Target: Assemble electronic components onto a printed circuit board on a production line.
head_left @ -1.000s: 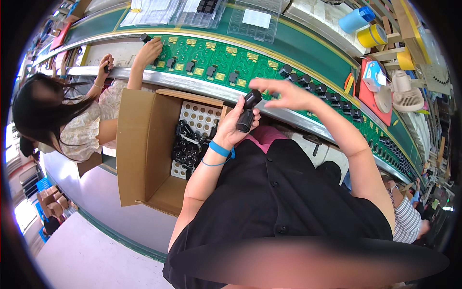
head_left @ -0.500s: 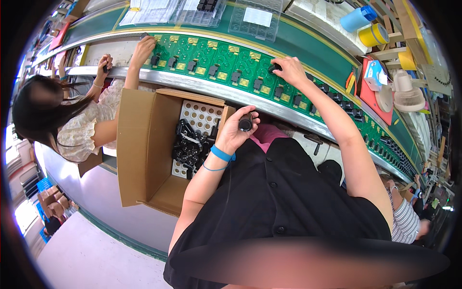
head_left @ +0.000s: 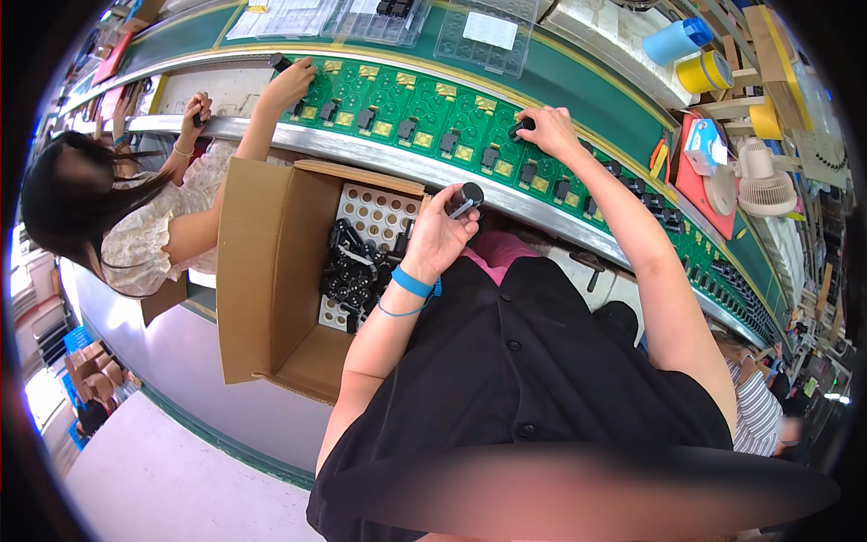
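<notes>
My left hand [head_left: 435, 237] is raised beside the open carton, fingers closed round a black cylindrical capacitor [head_left: 465, 199] with a pale stripe on its side. Over the row of green circuit boards [head_left: 384, 129], my right hand [head_left: 551, 129] pinches another black capacitor [head_left: 522, 128] at the board surface. Whether its leads are seated I cannot tell. Small black parts [head_left: 449, 143] stand along the near side of the boards. Inside the cardboard box [head_left: 248, 271], many black parts [head_left: 354, 266] lie on a white tray with round holes [head_left: 372, 206].
A metal rail [head_left: 361, 154] edges the conveyor line. At my left a co-worker's hand [head_left: 291, 86] holds a black cylinder over the boards. Beyond are clear plastic trays [head_left: 483, 36], a blue bottle [head_left: 675, 42], a yellow tape roll [head_left: 704, 72] and a small fan [head_left: 768, 176].
My left hand has tipped its capacitor, so its striped side shows. The boards and my right hand have shifted slightly right. The co-worker's hand has moved right too.
</notes>
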The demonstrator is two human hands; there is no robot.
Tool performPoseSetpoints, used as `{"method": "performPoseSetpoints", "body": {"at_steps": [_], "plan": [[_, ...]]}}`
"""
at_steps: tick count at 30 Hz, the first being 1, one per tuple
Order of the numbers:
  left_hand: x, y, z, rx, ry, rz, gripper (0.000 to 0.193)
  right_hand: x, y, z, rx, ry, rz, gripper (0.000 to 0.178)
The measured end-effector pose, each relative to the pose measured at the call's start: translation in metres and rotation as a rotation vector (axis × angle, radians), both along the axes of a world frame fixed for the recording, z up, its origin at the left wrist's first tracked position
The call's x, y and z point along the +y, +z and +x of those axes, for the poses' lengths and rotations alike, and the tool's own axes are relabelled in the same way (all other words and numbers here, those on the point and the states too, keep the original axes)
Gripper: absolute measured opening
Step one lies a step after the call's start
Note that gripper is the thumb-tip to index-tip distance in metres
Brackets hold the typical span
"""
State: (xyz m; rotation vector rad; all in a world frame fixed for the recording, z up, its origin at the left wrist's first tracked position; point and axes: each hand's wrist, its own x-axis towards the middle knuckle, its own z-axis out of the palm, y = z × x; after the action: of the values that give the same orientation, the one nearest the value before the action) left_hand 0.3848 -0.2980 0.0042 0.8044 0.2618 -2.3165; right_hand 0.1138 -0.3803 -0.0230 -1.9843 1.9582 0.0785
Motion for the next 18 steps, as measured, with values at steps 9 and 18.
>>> {"method": "performPoseSetpoints", "body": {"at_steps": [9, 18], "plan": [[0.001, 0.003, 0.0, 0.007, -0.059, -0.086, 0.027, -0.001, 0.005, 0.006, 0.059, -0.001, -0.006, 0.03], [0.0, 0.008, 0.004, 0.12, -0.159, -0.254, 0.036, -0.005, 0.002, 0.007, 0.053, -0.036, -0.049, 0.027]]}}
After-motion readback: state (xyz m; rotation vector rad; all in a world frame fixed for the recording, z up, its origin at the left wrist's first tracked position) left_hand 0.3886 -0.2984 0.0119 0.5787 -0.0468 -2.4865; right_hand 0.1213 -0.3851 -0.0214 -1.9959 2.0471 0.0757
